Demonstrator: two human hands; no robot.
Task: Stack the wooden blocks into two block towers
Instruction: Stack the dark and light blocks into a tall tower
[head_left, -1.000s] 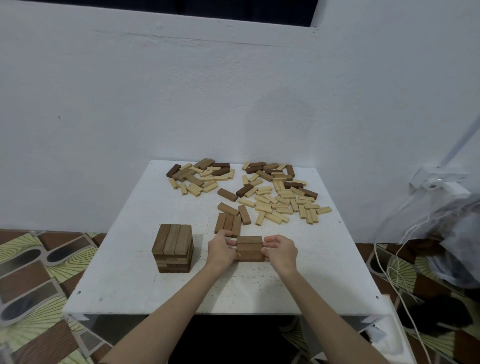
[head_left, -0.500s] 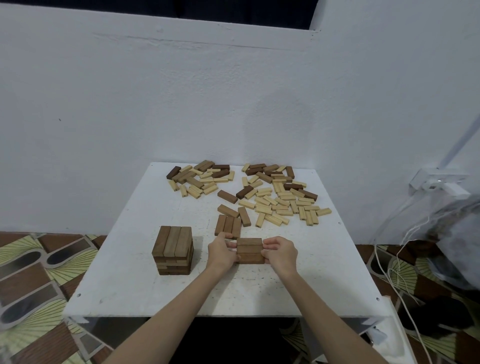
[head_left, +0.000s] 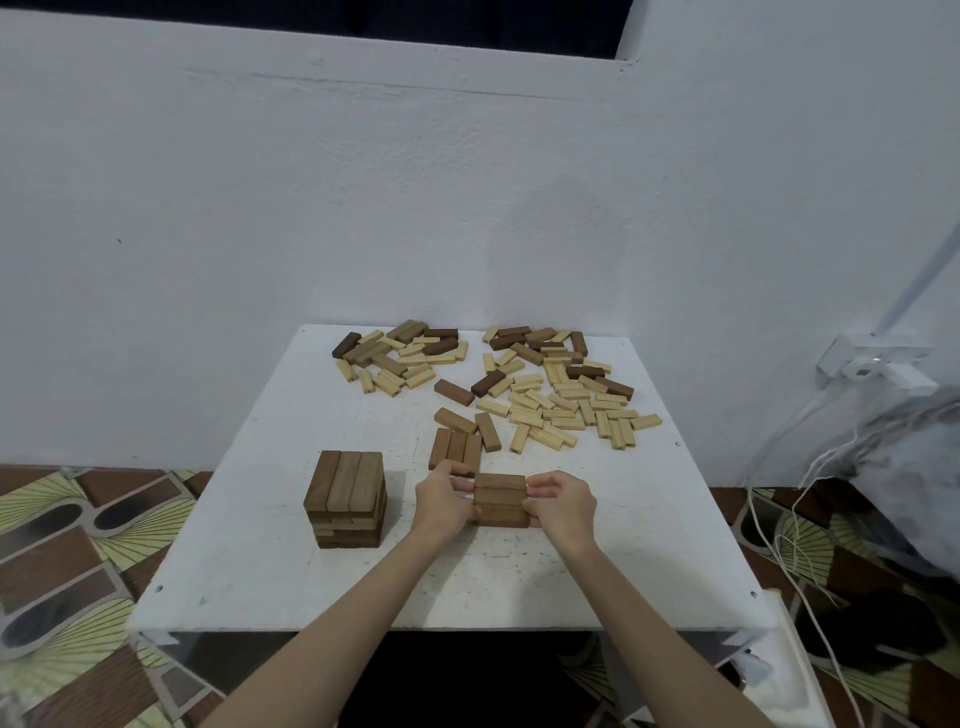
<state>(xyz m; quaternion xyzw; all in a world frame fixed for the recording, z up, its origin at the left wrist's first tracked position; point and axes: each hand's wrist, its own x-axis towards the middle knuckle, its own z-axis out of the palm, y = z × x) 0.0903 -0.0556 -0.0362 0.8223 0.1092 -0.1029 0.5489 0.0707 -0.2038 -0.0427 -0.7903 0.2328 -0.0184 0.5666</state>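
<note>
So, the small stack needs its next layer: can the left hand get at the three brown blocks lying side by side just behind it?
Probably yes: the left hand sits right beside the three brown blocks, nothing between them.

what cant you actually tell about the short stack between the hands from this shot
- Head view: the short stack's end faces are covered by the left hand and right hand, so block alignment there is hidden.
- Its layer count: only the top and near side show, too small to count.
- Contact with the three flat blocks behind: fingers block it.

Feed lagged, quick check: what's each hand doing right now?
Left hand: grips the short block stack from its left side.
Right hand: grips the same stack from its right.
</note>
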